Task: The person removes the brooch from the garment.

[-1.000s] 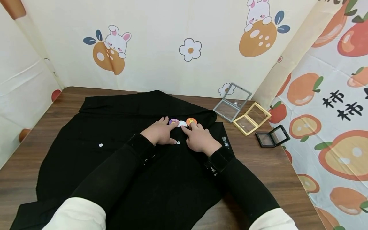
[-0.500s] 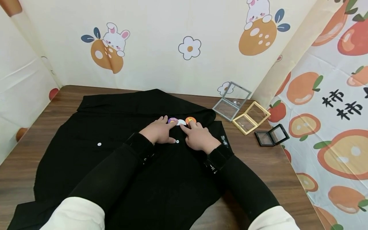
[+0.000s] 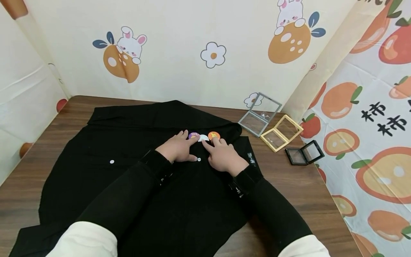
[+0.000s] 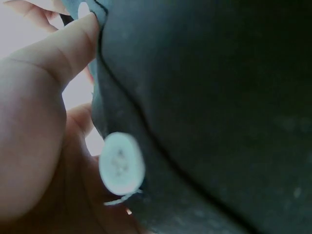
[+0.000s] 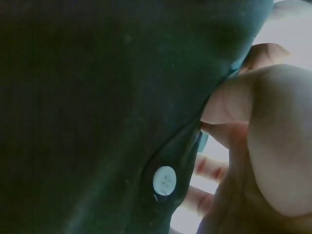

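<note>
Spread over the table is a black button-up garment (image 3: 96, 142) with a white button (image 3: 199, 159) between the hands. Three round badges lie in a row on it: purple (image 3: 193, 135), white (image 3: 203, 137) and orange (image 3: 213, 134). My left hand (image 3: 177, 147) rests beside the purple badge, fingers extended and thumb out to the side. With its fingers pointing forward, my right hand (image 3: 224, 156) touches the white and orange badges, partly covering them. Dark cloth with a white button (image 4: 122, 164) hides most of the left wrist view; dark cloth (image 5: 97, 107) likewise fills much of the right wrist view.
On the right of the wooden table (image 3: 289, 189) stand three opened clear-windowed frames: grey (image 3: 252, 116), yellow (image 3: 278, 139) and black (image 3: 297, 156). Printed cloth hangs (image 3: 173, 64) behind the table and along its sides. Another white button (image 3: 112, 162) shows farther left.
The head view shifts slightly. Both hands stay at the badges with no visible change of hold.
</note>
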`<state>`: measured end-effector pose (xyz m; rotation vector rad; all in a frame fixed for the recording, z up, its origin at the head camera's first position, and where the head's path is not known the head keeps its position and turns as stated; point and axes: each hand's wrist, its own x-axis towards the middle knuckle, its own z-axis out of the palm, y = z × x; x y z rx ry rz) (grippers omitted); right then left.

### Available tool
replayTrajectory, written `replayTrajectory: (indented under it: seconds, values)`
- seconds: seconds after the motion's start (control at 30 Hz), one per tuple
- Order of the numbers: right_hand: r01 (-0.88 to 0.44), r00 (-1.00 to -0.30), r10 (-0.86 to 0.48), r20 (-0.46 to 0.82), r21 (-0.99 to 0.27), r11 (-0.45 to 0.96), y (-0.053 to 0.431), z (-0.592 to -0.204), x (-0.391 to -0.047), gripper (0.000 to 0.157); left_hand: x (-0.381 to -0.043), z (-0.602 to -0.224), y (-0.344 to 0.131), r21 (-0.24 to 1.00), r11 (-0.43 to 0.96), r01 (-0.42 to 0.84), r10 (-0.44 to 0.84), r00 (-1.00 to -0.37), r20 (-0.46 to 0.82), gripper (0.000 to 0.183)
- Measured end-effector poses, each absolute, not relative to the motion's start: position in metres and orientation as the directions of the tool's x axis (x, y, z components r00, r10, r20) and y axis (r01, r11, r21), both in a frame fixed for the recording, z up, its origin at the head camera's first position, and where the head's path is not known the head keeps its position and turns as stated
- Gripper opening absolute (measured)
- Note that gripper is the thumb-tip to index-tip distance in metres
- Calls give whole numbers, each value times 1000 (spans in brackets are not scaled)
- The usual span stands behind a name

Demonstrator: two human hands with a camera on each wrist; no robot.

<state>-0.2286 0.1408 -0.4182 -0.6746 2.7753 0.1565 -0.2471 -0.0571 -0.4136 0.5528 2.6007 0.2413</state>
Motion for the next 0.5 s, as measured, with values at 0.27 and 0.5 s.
replayTrajectory:
  seconds: [0.27,0.5]
  values:
    - [-459,-854,-440,-276,2,889,146,-418,-225,59,-246,-414,-57,273,900,341,428,-812,-398,88]
    - [-444,-855,-459,-239,-119,888,154,-424,-225,57,-245,-414,-59,263,900,346,429,-808,-403,88]
